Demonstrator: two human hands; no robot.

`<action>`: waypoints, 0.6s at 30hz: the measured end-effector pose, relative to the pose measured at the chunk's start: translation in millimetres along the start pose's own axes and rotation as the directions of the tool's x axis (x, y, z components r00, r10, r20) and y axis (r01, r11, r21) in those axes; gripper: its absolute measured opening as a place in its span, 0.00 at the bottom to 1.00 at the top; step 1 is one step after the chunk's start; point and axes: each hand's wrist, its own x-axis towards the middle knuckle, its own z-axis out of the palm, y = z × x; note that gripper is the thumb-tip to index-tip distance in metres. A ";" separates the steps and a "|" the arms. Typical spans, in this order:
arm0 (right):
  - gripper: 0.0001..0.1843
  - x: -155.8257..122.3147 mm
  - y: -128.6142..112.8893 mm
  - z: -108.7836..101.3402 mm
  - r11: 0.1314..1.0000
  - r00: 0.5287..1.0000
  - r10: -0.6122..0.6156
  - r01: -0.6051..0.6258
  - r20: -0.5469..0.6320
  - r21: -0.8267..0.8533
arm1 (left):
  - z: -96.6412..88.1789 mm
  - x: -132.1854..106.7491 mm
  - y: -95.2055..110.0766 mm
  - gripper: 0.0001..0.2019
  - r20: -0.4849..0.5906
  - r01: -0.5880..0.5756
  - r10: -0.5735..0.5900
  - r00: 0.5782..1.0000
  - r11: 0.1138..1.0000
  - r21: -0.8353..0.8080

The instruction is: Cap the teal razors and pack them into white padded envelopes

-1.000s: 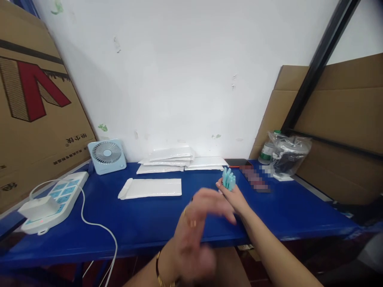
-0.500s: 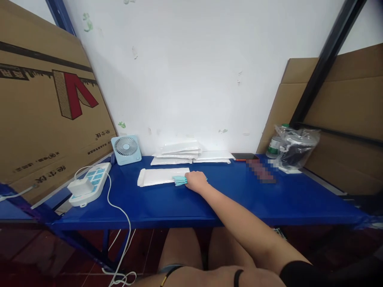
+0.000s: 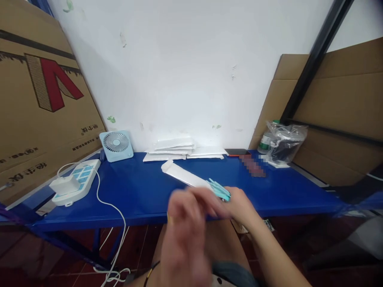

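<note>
My right hand (image 3: 241, 205) is closed around a bunch of thin light-blue strips (image 3: 220, 189), whose exact kind I cannot make out. From the same grip a long white packet (image 3: 182, 174) slants up and left, its far end over the blue table (image 3: 128, 187). My left hand (image 3: 188, 223) is raised in front, close to the packet and to my right hand. Motion smears its fingers, and it covers part of the packet's near side; whether it touches the packet is unclear.
White packets (image 3: 173, 145) lie stacked against the wall, with a phone (image 3: 237, 152) to their right. A blue fan (image 3: 116, 145) and power strip (image 3: 77, 182) with a trailing cable stand left. A bottle (image 3: 265, 142) and plastic-bagged item (image 3: 285, 145) are right. Cardboard flanks both sides.
My right hand has lifted the white packet and light-blue strips off the table and drawn them nearer and to the right. My left hand has come into view. The view has shifted slightly.
</note>
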 end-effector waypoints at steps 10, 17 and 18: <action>0.01 -69.2 -19.5 6.5 0.991 0.989 -0.124 0.127 0.076 -0.038 | 2.6 69.1 -53.2 0.27 0.197 0.409 -0.360 0.912 0.756 -0.511; 0.04 -81.7 -17.6 24.2 0.950 0.940 -0.287 0.304 0.184 -0.067 | -2.5 76.2 -67.6 0.28 0.407 0.652 -0.515 0.754 0.517 -0.554; 0.05 -81.9 -17.1 28.3 0.946 0.935 -0.292 0.314 0.200 -0.085 | -2.9 74.6 -68.0 0.27 0.408 0.638 -0.494 0.768 0.528 -0.561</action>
